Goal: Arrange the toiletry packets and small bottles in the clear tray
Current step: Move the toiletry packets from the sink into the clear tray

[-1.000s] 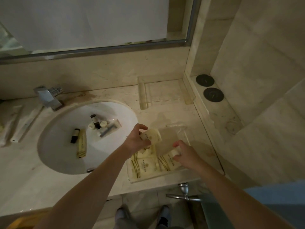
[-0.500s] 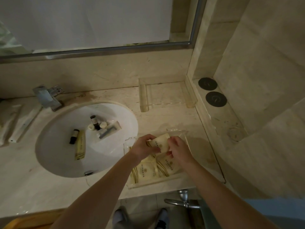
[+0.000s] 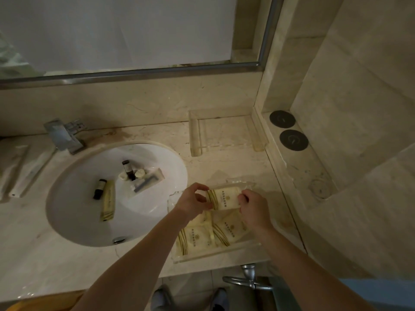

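Both hands meet at centre right of the frame over a clear plastic rectangular tray [image 3: 215, 254] that sits on the beige marble surface [image 3: 67, 261] near its front edge. The left hand [image 3: 193, 202] and the right hand [image 3: 253, 209] hold one cream-coloured rectangular toiletry packet with gold stripes [image 3: 224, 197] between them, flat and level above the far half of the tray. The left fingers [image 3: 202, 187] pinch its striped left end, thumb below and forefinger above; the right fingers [image 3: 243, 198] pinch its right end in the same way.

In the near half of the tray lie two more cream packets with gold stripes [image 3: 197, 237], side by side and touching, partly covered by the forearms.

At centre left of the frame, a white oval sink basin [image 3: 157, 198] holds the other toiletries: a long cream striped packet [image 3: 107, 204] lying lengthwise, a small dark bottle [image 3: 98, 189] just beside it on its left, a second small dark bottle [image 3: 128, 170] further up among small pale round caps [image 3: 139, 173], and a clear wrapped packet with a grey item inside [image 3: 148, 182] on their right.

A chrome tap [image 3: 65, 135] stands at the upper left of the basin. An empty clear tray-like stand [image 3: 224, 135] sits at the back of the surface, and two dark round discs [image 3: 287, 131] lie on the ledge at the right.
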Motion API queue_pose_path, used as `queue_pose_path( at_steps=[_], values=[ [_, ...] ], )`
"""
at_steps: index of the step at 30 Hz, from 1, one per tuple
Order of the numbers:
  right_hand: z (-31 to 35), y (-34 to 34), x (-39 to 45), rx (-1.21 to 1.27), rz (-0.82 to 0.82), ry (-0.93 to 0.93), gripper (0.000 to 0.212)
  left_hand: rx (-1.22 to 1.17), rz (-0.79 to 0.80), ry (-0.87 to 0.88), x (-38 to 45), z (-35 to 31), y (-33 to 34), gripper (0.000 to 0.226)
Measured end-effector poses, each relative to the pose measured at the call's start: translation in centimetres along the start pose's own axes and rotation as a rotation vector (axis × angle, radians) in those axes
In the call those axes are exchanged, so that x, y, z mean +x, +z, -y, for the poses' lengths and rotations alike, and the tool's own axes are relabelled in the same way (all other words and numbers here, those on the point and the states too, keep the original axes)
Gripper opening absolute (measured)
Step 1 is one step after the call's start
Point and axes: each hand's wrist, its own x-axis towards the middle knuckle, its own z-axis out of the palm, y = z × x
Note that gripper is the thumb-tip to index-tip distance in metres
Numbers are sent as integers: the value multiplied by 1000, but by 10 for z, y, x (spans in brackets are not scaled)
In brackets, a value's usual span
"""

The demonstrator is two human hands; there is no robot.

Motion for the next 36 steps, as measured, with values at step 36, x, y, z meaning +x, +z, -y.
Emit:
queue_pose_path(
  at_steps=[36],
  values=[
    [5, 6, -11, -664, 71, -157, 29, 991, 86, 307, -32, 20, 35, 37]
  ],
)
